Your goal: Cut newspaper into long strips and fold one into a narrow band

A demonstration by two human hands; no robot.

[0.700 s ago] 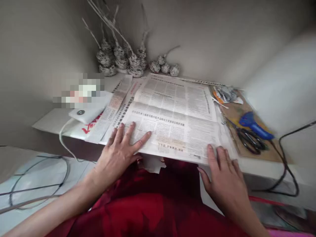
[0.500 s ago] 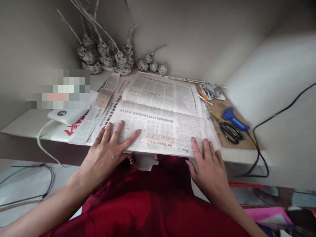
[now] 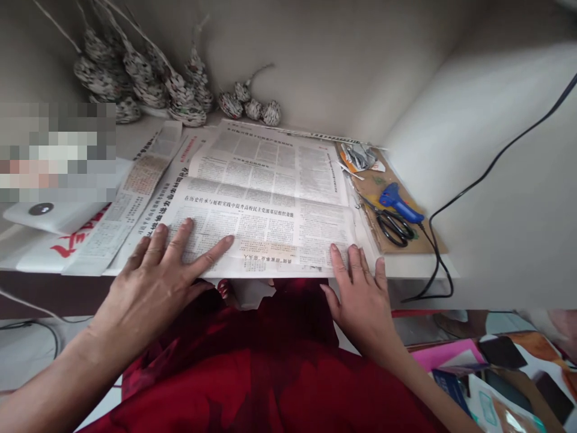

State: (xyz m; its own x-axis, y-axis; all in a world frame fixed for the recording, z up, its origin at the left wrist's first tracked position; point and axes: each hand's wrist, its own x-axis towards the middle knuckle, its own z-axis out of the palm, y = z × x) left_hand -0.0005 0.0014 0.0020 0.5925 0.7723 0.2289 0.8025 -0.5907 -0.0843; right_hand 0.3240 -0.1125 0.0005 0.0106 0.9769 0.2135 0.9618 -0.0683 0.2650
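Observation:
Sheets of newspaper lie flat over the white tabletop, reaching its front edge. My left hand rests on the paper's lower left part, its fingers spread. At the lower right, my right hand touches the sheet with fingertips stretched out and the thumb over the edge. Neither hand holds anything. Beside the paper on the right, black-handled scissors and a blue glue gun lie on a brown board. Narrower newspaper pieces lie to the left.
Several woven paper gourds with long stems stand against the back wall, with small paper balls beside them. A black cord runs down the right side. On the left is a white device, partly blurred out.
The view has swung to the right, so the table's things sit further left in the picture. Both hands still lie spread on the newspaper, with the right fingers slightly shifted.

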